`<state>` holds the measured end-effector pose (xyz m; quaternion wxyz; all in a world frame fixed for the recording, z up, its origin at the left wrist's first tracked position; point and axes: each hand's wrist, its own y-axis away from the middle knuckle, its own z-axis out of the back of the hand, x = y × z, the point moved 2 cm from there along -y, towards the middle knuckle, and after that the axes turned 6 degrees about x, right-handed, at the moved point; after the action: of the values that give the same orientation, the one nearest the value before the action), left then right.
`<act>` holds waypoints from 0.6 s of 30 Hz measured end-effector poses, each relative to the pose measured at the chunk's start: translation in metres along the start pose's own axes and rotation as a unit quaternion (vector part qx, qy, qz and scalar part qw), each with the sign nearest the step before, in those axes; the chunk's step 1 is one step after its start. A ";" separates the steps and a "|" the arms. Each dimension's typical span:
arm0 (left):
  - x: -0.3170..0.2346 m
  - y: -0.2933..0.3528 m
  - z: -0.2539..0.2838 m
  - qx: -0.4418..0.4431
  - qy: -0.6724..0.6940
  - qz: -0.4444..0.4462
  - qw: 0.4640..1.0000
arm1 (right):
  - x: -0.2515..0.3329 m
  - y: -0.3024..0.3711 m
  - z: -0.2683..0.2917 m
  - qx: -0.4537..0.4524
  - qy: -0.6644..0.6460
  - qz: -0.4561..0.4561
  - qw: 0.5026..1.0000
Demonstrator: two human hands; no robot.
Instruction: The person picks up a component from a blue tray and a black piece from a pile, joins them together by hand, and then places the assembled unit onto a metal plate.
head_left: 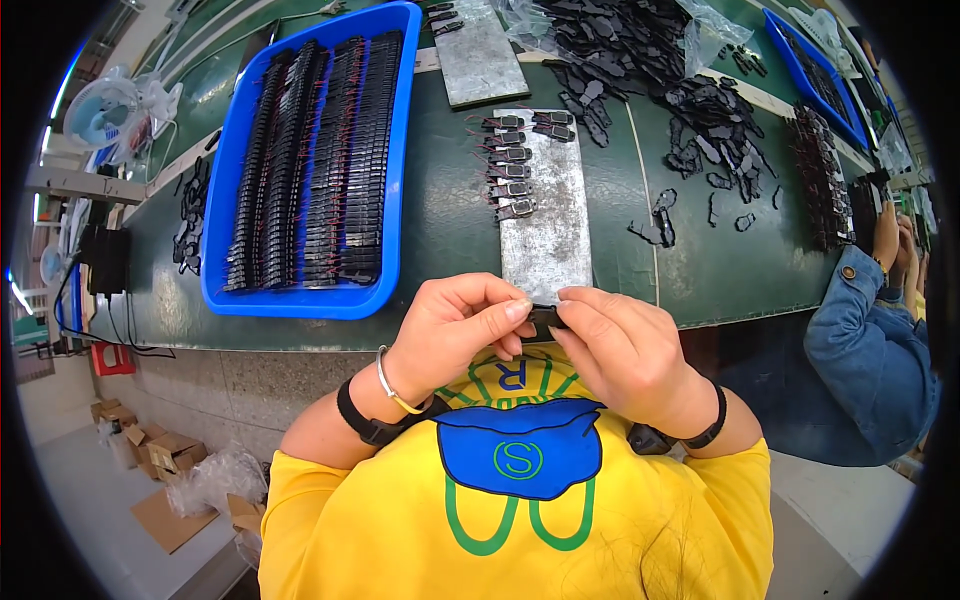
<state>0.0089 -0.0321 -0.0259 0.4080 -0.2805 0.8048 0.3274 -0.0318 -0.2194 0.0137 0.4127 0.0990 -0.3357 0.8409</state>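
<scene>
Close to my body, at the table's near edge, both hands pinch one small black part [545, 316]. My left hand [462, 322] grips its left end between thumb and fingers, and my right hand [628, 345] has its right end. The fingers cover much of it, so its exact kind is unclear. Just beyond lies a worn grey metal plate [545, 250]. Along its far and left side sit several small black modules [512, 172] with grey faces and thin red wires, mostly in a column.
A blue tray [393, 200] at left holds dense rows of black wired parts. Loose black pieces [715, 120] are heaped at far right, and a second metal plate [480, 60] lies beyond the first. A co-worker's denim sleeve [850, 330] shows at right; cardboard boxes [170, 450] lie on the floor.
</scene>
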 end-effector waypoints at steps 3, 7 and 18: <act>0.000 -0.001 0.000 0.007 0.016 -0.002 1.000 | -0.001 0.000 0.000 0.002 0.003 -0.001 1.000; 0.001 0.000 0.000 0.012 0.022 -0.003 1.000 | -0.001 0.001 -0.002 0.000 0.001 -0.002 1.000; 0.000 0.003 -0.003 0.006 -0.003 -0.005 1.000 | -0.003 0.002 -0.003 0.001 0.002 0.015 1.000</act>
<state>0.0058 -0.0325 -0.0241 0.4140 -0.2811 0.8041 0.3210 -0.0312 -0.2205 0.0095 0.4007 0.0927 -0.3353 0.8476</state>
